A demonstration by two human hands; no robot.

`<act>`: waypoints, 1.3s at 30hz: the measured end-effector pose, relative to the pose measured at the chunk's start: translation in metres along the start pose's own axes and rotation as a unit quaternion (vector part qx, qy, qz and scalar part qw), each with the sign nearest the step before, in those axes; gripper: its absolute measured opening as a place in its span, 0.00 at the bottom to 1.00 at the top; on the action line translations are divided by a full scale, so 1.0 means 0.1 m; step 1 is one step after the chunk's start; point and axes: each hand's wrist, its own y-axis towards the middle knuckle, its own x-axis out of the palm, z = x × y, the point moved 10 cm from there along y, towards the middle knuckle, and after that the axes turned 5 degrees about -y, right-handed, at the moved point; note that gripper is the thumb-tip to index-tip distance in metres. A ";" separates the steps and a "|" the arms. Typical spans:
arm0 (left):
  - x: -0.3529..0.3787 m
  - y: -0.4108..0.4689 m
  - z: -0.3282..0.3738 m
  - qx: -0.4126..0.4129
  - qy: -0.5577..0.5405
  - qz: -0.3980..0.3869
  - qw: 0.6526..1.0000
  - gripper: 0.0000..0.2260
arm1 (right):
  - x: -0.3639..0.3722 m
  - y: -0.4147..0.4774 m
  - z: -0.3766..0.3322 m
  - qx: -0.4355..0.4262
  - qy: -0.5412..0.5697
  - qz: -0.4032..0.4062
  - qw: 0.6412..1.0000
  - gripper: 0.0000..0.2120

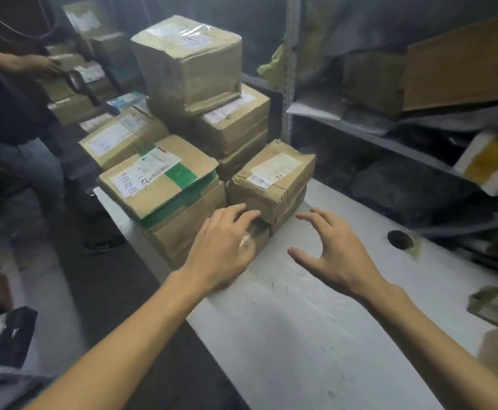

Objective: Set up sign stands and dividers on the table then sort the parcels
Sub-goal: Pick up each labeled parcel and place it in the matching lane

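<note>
Cardboard: brown parcels stacked in a cluster at the far end of the white table, most with white labels, some handwritten.
Nearest stack: a small parcel sits on top, tilted a little, over a lower box whose near corner is under the left hand.
Green-taped parcel: just left of that stack, on top of another carton, label facing up.
Tall stack: behind these, a big box tops the pile, its tape shiny and wrinkled.
Left hand: palm down, fingers spread and resting on the lower box's near corner; pressing on it, not closed around it.
Right hand: hovering above the bare tabletop just right of the stack, fingers curled apart, holding nothing.
Table hole: a round dark opening in the tabletop, off to the right of the right hand.
Shelving: a metal rack beyond the table, cluttered with cartons and dark bags.
Other person: at the far left, an arm reaching toward more boxes; details blurred.
</note>
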 end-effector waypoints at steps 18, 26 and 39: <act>0.87 1.97 -0.68 0.078 0.032 -0.201 0.976 0.49 | 0.91 1.72 0.46 0.138 0.082 -0.032 0.986 0.49; 0.85 1.90 -0.55 0.097 0.048 -0.163 0.981 0.46 | 0.94 1.68 0.46 0.133 0.088 -0.010 0.987 0.48; 0.88 1.96 -0.69 0.050 0.014 -0.201 0.978 0.54 | 0.93 1.68 0.54 0.125 0.105 -0.032 0.986 0.54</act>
